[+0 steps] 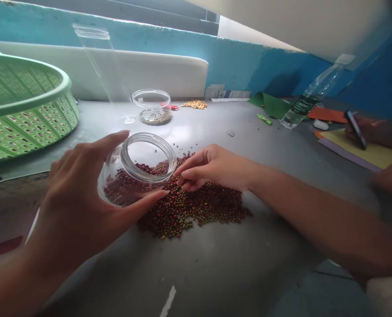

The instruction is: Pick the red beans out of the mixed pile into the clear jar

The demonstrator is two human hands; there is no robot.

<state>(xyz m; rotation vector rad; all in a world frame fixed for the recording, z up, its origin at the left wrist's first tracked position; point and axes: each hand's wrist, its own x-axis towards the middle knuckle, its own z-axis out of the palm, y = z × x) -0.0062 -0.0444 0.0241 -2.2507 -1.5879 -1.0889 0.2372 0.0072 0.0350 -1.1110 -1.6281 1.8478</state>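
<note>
My left hand (80, 193) is wrapped round a transparent jar (116, 165), its open mouth tilted up and toward the right. Dark red beans (123, 182) show through the jar's wall. Below and right of the jar, a loose pile of mixed red and green beans (202, 207) spreads over the grey table (235, 268). My right hand (205, 169) is just above the pile, close to the jar's rim, its fingers bent and drawn together. What lies between those fingertips, if anything, is too small to make out.
A green basket (34, 119) stands at the left. Behind are a transparent container of pale seeds (155, 116), a tall transparent cylinder (105, 66) and yellow kernels (195, 104). A water bottle (303, 103) stands right, near paper sheets (377, 152) and another person's hand (377, 127) holding a phone (355, 129).
</note>
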